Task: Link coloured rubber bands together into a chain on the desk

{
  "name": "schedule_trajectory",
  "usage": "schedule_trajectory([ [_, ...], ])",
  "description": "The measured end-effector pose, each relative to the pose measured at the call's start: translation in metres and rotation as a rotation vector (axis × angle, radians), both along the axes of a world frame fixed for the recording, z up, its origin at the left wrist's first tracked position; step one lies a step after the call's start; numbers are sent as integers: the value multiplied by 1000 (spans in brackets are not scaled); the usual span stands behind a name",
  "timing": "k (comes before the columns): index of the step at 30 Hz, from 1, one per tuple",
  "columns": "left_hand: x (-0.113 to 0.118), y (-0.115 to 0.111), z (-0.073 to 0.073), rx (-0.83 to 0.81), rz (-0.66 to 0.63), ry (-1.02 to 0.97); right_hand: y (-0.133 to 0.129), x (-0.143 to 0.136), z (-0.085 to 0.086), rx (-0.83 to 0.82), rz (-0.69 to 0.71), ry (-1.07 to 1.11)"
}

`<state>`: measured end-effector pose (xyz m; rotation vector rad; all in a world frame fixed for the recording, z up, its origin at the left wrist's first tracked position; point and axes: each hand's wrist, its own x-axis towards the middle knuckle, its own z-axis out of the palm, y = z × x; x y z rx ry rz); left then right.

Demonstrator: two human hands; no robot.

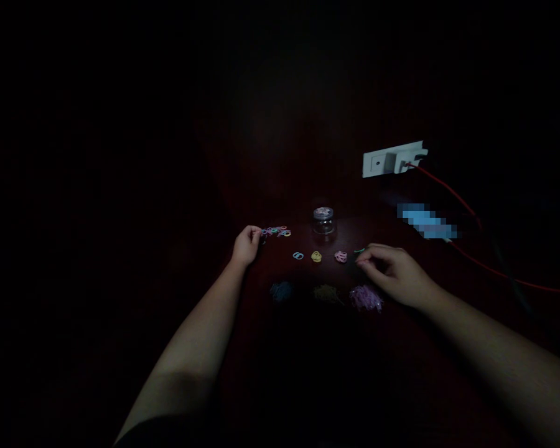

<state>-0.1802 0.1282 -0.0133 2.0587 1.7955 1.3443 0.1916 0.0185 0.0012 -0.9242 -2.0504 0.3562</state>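
Note:
My left hand [246, 246] has its fingers pinched at the left edge of a mixed heap of small coloured rubber bands [276, 231]; whatever is between the fingertips is too small to make out. On the right, my right hand [394, 270] is closed in a pinch close to the tabletop, its fingertips beside a green rubber band [359, 251]. I cannot tell if they grip it. Left of that hand lie small groups of pink rubber bands [340, 256], yellow rubber bands [316, 256] and light blue rubber bands [298, 256] in a row.
Behind the row stands a clear lidded jar [324, 221]. Nearer me lie dim blue [282, 291], dark yellow [327, 293] and purple [366, 298] piles of thin bands. A white socket plate [378, 162] holds a plug with a red cable [448, 186]. A blurred blue object [427, 221] lies at right.

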Motion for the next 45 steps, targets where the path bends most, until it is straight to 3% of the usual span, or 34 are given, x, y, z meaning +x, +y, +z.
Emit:
schedule_trajectory([
  [4, 60, -50, 13, 45, -192, -107, -5, -9, 1, 35, 56, 29],
  [9, 141, -103, 27, -100, -473, -279, -12, -18, 6, 61, 61, 61],
  [13, 171, -122, 29, -167, -552, -482, -12, -22, 7, 108, 33, 84],
  [19, 174, -127, 20, -239, -562, -604, -11, -24, 6, 110, 25, 105],
  [23, 175, -126, 18, -203, -566, -661, -12, -21, 7, 97, 42, 119],
  [28, 175, -129, 22, -108, -606, -583, -13, -19, 7, 58, 53, 113],
  [45, 167, -135, 25, -155, -677, -504, -18, -21, 9, 22, 167, -71],
])
